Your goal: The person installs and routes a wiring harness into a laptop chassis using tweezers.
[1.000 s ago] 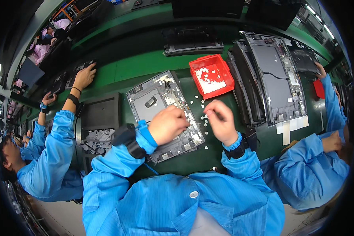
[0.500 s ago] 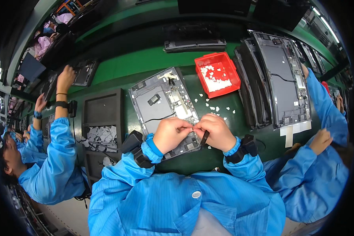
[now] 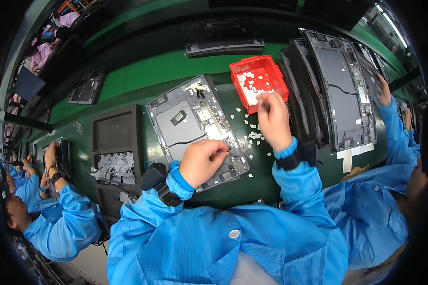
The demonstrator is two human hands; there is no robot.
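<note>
The right hand [image 3: 275, 118] had parted from the left hand [image 3: 204, 161], which it met over the chassis [image 3: 191, 129] half a second earlier, and reached the red bin's [image 3: 254, 61] near edge. At left, a co-worker's hand [image 3: 51, 154], previously raised, had dropped to a dark device [image 3: 64, 161].

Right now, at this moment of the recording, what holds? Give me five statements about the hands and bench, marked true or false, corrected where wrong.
1. The left hand is over the open grey device. True.
2. The right hand is over the black tray. False: it is at the near edge of the red bin.
3. Small white pieces lie on the green bench. True.
4. The red bin stands left of the device. False: right of it.
5. The black tray holds grey scraps. True.
</note>
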